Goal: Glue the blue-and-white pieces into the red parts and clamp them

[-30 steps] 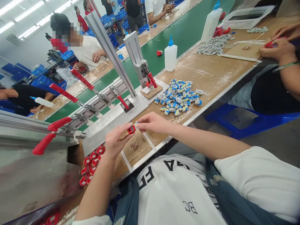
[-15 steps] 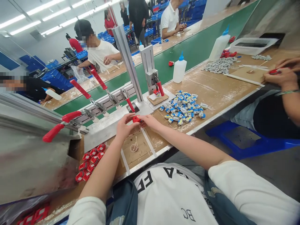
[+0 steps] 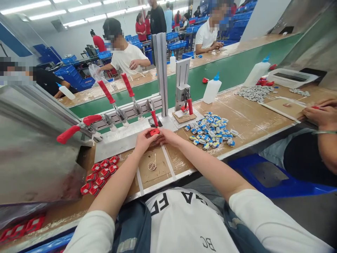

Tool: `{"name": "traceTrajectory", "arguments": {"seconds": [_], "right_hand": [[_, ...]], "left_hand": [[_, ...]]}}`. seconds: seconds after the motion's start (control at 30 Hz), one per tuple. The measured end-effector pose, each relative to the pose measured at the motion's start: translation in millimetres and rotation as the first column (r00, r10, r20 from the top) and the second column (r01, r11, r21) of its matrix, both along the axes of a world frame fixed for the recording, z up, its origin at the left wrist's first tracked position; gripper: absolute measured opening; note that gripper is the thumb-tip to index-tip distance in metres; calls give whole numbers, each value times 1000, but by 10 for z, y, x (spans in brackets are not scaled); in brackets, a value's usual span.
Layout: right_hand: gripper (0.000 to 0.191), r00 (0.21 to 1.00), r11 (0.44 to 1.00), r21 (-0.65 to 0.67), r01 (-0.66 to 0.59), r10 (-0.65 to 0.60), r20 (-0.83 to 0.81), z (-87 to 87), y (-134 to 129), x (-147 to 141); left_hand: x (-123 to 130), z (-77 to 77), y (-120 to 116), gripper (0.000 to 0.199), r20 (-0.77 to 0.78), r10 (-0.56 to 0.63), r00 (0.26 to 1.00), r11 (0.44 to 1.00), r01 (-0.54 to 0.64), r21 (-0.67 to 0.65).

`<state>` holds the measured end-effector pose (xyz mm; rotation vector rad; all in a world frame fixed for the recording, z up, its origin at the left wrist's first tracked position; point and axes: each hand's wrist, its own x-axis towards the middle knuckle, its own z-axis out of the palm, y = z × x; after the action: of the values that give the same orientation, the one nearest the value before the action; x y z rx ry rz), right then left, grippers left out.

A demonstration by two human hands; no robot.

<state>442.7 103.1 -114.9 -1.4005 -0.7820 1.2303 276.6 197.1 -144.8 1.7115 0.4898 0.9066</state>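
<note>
My left hand (image 3: 143, 141) is closed around a small red plastic part (image 3: 154, 131), thumb and fingers at its sides. On the other side, my right hand (image 3: 169, 137) has its fingers bent in against the same part, partly hidden behind it. Just beyond the hands is a toggle clamp with a red handle (image 3: 154, 118), over the metal fixture plate (image 3: 116, 143). Below the hands, a small round dish (image 3: 152, 166) with a cotton swab lies on a cardboard sheet between white strips.
Finished-looking red pieces (image 3: 100, 175) lie heaped at left. A pile of blue and white blocks (image 3: 210, 130) sits at right, near a white squeeze bottle (image 3: 212, 89). Another clamp stand (image 3: 183, 86) rises behind. A co-worker's hands (image 3: 322, 114) are at far right.
The camera view has shifted, so the bench sits further right and lower. My hands stay together on the red part, whose flat face now shows more.
</note>
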Motion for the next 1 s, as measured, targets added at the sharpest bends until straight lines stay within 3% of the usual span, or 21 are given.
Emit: {"name": "traceTrajectory", "arguments": {"seconds": [0.1, 0.13, 0.23, 0.3, 0.47, 0.7, 0.87, 1.0], "right_hand": [[38, 919, 967, 136, 216, -248, 305, 72, 151, 278], [38, 888, 951, 207, 229, -291, 357, 108, 206, 353], [42, 893, 947, 318, 55, -189, 408, 240, 320, 437], [48, 924, 933, 359, -27, -114, 365, 349, 324, 379], [58, 996, 907, 420, -22, -18, 93, 676, 211, 74], [60, 992, 906, 424, -5, 58, -112, 1104, 223, -228], [57, 994, 940, 341, -22, 57, -93, 1332, 210, -249], [54, 997, 956, 289, -46, 62, -48, 1406, 211, -259]], "left_hand": [[31, -35, 209, 50, -11, 106, 994, 994, -106, -12], [54, -48, 288, 49, -17, 146, 989, 989, -146, 8], [159, -87, 487, 48, -44, 201, 979, 973, -194, 121], [241, -111, 554, 50, -72, 214, 974, 962, -198, 187], [402, -163, 545, 62, -111, 243, 964, 935, -202, 292], [632, -148, 506, 70, -72, 230, 970, 947, -207, 245], [747, -113, 536, 65, -64, 226, 972, 955, -208, 211], [740, -101, 579, 47, -83, 257, 963, 951, -236, 198]]}}
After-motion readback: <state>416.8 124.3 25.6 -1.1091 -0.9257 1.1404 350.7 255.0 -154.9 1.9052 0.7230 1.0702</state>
